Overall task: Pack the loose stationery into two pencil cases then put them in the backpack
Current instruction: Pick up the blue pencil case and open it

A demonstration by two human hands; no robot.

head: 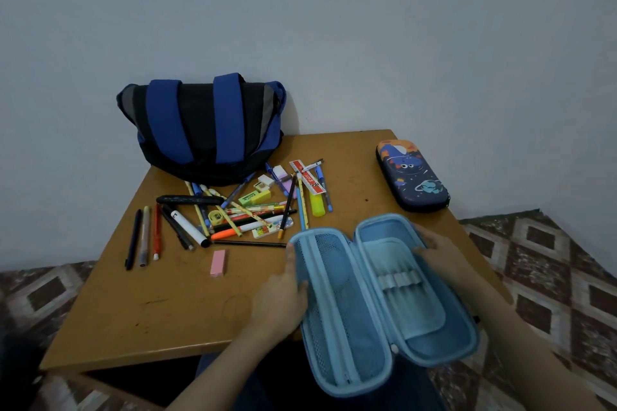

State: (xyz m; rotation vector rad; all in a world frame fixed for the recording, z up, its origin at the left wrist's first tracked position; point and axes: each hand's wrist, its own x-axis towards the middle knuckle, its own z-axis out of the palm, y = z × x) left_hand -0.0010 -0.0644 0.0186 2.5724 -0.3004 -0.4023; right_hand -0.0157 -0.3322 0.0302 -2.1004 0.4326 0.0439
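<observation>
The backpack [203, 130] sits at the table's [160, 310] upper left, stationery [240, 210] just below it, a closed case [412, 177] at right; an open case [377, 304] overlaps the table's lower edge.

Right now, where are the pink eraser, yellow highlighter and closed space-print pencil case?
pink eraser [218, 263]: head view, middle of its top face.
yellow highlighter [317, 205]: head view, on its barrel.
space-print pencil case [412, 175]: head view, centre of its lid.

Light-blue open pencil case [384, 304], navy space-print case [412, 175], blue-black backpack [203, 125].
</observation>
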